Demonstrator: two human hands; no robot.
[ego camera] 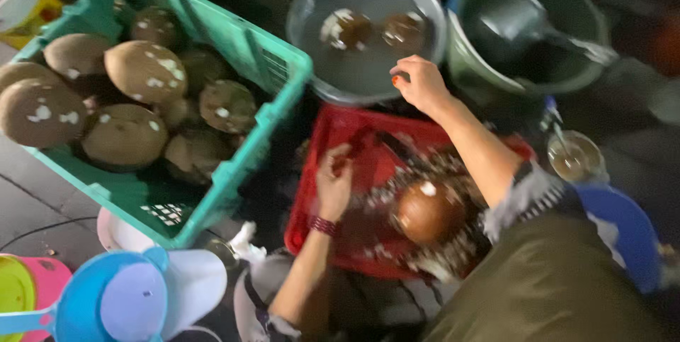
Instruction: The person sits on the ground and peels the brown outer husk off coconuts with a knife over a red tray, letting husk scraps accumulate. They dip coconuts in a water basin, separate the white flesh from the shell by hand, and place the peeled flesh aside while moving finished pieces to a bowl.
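Observation:
My right hand [423,85] reaches forward to the near rim of a grey basin [312,44], fingers curled over the edge. Two brown husked coconuts [346,29] sit in the basin's water. My left hand [334,180], a dark red band at its wrist, hovers with bent fingers over a red basket [333,126]. The basket holds brown shavings and one round coconut [423,212]. Blur hides whether the left hand holds anything. A dark long object [397,148] lies in the basket between my hands.
A green crate [234,37] of several brown, white-flecked coconuts fills the left. A dark green bucket [467,66] with a grey scoop [513,16] stands at the back right. A cup of brown liquid [575,159], a blue ladle [113,301] and pink and green tubs [32,285] surround me.

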